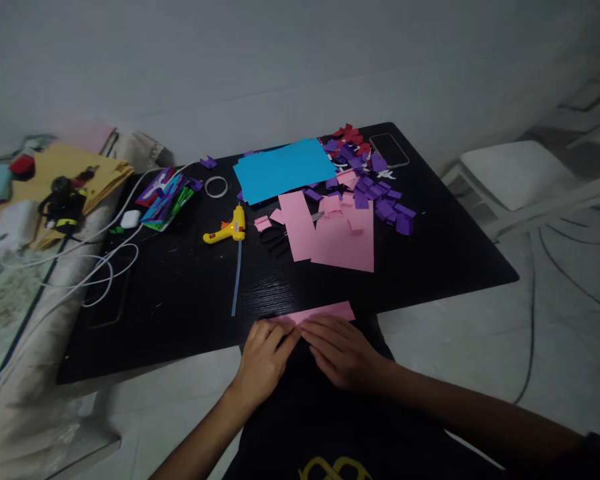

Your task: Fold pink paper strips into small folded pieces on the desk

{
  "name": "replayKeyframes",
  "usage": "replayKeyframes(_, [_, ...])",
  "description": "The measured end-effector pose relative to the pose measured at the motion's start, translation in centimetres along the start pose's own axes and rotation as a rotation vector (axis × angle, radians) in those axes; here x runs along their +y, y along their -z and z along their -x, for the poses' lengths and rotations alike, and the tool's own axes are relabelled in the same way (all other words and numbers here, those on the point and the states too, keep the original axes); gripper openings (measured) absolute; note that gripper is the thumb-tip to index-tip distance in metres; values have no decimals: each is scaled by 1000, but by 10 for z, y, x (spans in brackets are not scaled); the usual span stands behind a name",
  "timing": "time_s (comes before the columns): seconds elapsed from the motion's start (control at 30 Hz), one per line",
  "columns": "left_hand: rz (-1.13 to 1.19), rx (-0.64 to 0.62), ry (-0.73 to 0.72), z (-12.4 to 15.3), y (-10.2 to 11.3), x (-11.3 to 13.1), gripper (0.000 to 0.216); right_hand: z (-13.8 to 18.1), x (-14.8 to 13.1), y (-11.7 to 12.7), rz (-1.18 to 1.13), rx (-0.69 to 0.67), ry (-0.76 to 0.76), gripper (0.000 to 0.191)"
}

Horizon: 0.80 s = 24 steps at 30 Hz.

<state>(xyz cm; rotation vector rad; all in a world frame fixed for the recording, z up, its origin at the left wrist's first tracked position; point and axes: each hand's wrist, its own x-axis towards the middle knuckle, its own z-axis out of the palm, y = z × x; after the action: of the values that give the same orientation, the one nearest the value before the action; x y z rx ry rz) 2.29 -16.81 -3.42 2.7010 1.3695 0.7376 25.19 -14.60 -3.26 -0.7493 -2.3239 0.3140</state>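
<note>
A dark shirt (340, 427) lies nearest, and just beyond it a pink strip (329, 311) lies along the table's (180, 287) near edge, probably so both hands meet it squarely. The left hand (264, 353) and right hand (343, 350) have their fingers bunched, closed on its near side, though dimness hides the thumbs' exact grip. The glue gun (231, 228) sits farther back, seemingly out of their way.

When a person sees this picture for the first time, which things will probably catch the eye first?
Probably the bright blue paper sheets, stacked near the far edge of the black wooden table, and the yellow plastic glue gun left of the middle. Next, perhaps, the long pink paper strip at the near edge, with fingers of the left hand and right hand on it.
</note>
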Motion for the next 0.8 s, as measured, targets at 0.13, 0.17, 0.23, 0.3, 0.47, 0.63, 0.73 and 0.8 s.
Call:
replayKeyframes(0.13, [6,22,-2,1,-2,0,32,10,5,-6,52,-10,-3,45])
replayKeyframes(0.17, [10,23,1,1,-3,0,33,14,7,-4,73,-10,-1,44])
replayKeyframes(0.23, [18,17,10,2,-3,0,35,21,11,0,113,-1,-14,43])
replayKeyframes(0.3, [24,7,19,2,-3,0,37,28,15,6,152,14,-35,45])
replayKeyframes(0.47, [25,18,25,1,-3,2,39,44,25,26,215,9,-80,50])
replayKeyframes(0.63, [7,2,27,-1,-2,3,40,44,26,35,232,53,-129,41])
replayKeyframes(0.73, [-11,-17,28,-3,-1,6,41,32,20,30,194,122,-137,39])
replayKeyframes(0.8, [-30,-42,24,-3,0,8,47,23,15,24,125,121,-76,41])
